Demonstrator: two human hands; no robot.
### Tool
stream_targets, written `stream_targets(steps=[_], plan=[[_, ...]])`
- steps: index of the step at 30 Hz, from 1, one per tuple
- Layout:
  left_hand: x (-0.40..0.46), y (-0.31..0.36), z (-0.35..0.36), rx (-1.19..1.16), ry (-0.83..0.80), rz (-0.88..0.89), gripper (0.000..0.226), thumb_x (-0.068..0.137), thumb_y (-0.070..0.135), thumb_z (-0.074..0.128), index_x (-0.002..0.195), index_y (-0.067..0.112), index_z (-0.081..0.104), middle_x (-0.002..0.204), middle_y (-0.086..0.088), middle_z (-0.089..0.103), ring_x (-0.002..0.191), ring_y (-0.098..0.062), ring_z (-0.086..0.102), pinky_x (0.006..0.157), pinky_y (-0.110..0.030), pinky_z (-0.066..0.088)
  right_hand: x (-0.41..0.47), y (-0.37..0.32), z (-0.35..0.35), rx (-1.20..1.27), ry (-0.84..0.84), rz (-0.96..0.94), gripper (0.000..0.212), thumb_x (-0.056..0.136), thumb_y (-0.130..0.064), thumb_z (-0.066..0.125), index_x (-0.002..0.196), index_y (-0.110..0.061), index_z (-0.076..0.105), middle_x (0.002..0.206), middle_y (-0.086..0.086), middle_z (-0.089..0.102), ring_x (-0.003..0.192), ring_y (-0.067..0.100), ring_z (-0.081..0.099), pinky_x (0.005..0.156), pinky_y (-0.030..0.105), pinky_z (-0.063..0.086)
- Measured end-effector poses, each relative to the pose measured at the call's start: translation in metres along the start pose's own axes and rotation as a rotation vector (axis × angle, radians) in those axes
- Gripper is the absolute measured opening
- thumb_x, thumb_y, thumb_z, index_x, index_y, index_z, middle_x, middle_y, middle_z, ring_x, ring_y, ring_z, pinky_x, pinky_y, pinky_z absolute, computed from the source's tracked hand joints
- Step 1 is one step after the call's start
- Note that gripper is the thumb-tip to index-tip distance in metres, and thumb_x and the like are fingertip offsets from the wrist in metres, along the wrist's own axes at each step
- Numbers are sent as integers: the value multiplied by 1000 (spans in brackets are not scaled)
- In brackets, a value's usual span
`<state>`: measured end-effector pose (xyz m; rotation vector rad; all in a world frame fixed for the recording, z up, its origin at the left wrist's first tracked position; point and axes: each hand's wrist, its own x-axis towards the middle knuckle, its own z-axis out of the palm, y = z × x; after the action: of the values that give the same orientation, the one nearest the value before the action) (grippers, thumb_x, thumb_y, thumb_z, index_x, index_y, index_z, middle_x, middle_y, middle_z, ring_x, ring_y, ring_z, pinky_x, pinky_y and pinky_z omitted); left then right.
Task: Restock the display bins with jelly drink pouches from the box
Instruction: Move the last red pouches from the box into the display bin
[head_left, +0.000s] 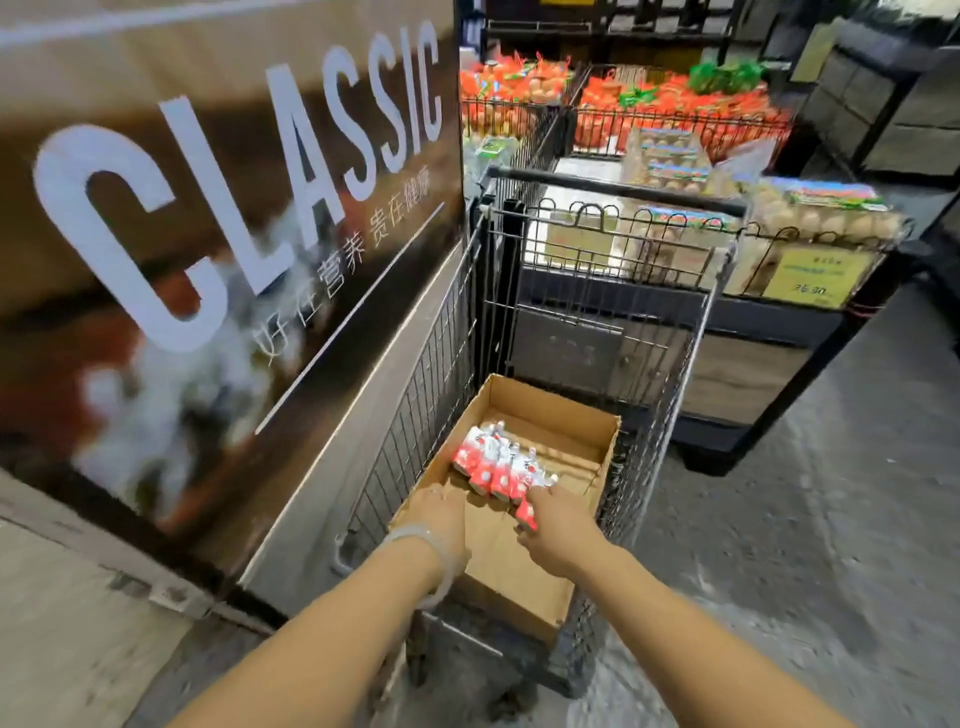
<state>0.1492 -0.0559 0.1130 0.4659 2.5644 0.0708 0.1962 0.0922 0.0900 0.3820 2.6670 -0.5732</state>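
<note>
Several glossy red-and-white jelly drink pouches (501, 465) lie in a row inside the open corrugated cardboard box (571, 431), which sits in a wire-mesh cart (597, 291). I judge both hands reach in to gather them: my right hand (558, 527) pinches the nearest pouch, while my left hand (441, 512) rests loose-fingered, holding nothing, on the box's near edge.

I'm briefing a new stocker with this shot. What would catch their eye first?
The huge brown CLASSIC sign fills the left side. Below centre, both hands, left hand and right hand, reach into a cardboard box in a wire cart, at a row of red-and-white jelly drink pouches. Egg cartons sit behind.
</note>
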Motion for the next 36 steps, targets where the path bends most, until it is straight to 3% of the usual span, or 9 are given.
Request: stream_targets(steps=[12, 15, 16, 18, 22, 25, 28, 31, 36], plan=[[221, -10, 71, -10, -295, -78, 49, 87, 24, 57, 131, 17, 37, 138, -9, 38, 128, -30, 39, 101, -38, 40, 182, 65, 75, 336, -163, 321, 30, 83, -25, 61, 111, -16, 55, 105, 4, 60, 105, 25, 58, 76, 28, 43], [271, -7, 94, -35, -301, -65, 48, 90, 23, 54, 134, 17, 36, 140, -10, 38, 133, -29, 36, 105, -35, 35, 223, 93, 113, 531, -145, 482, 6, 82, -22, 59, 81, -28, 59, 92, 6, 65, 92, 25, 62, 82, 37, 52], [287, -6, 100, -48, -275, -54, 48, 90, 24, 55, 134, 17, 37, 139, -9, 41, 132, -28, 38, 105, -34, 35, 232, 100, 123, 599, -136, 549, 12, 82, -21, 59, 74, -29, 55, 89, 7, 65, 89, 26, 61, 84, 39, 52], [315, -3, 112, -126, -225, -41, 50, 89, 25, 57, 136, 17, 40, 138, -7, 45, 131, -26, 41, 106, -32, 35, 249, 113, 147, 721, -116, 676, 8, 78, -26, 63, 83, -27, 57, 93, 8, 64, 89, 27, 61, 85, 40, 50], [356, 7, 135, -319, -169, -119, 51, 92, 27, 53, 138, 12, 38, 140, -10, 45, 130, -28, 42, 107, -38, 37, 281, 137, 198, 909, -2, 864, 70, 52, -60, 54, 110, -21, 57, 105, 7, 68, 97, 29, 65, 86, 45, 54], [373, 14, 146, -424, -170, -288, 55, 92, 33, 55, 139, 10, 37, 141, -14, 43, 130, -33, 42, 106, -41, 38, 296, 134, 206, 980, 24, 939, 61, 57, -57, 59, 106, -19, 61, 99, 5, 69, 93, 27, 66, 82, 40, 54], [383, 17, 152, -420, -142, -389, 54, 87, 35, 62, 132, 12, 44, 133, -15, 46, 126, -32, 43, 98, -38, 39, 300, 134, 212, 1076, 59, 1066, 70, 39, -57, 66, 97, -17, 65, 95, 7, 71, 89, 28, 68, 79, 42, 57], [387, 21, 155, -415, -138, -437, 42, 88, 29, 63, 124, 12, 49, 126, -14, 49, 123, -33, 43, 96, -38, 39, 303, 134, 213, 1081, 87, 1119, 52, 39, -50, 71, 81, -19, 69, 88, 7, 72, 88, 28, 68, 81, 42, 57], [384, 22, 157, -590, -197, -467, 40, 93, 15, 54, 129, 8, 38, 121, -17, 56, 109, -34, 55, 89, -37, 43, 305, 140, 220, 1028, 126, 1095, 74, 32, -56, 70, 95, -17, 65, 95, 6, 68, 90, 27, 67, 80, 42, 57]])
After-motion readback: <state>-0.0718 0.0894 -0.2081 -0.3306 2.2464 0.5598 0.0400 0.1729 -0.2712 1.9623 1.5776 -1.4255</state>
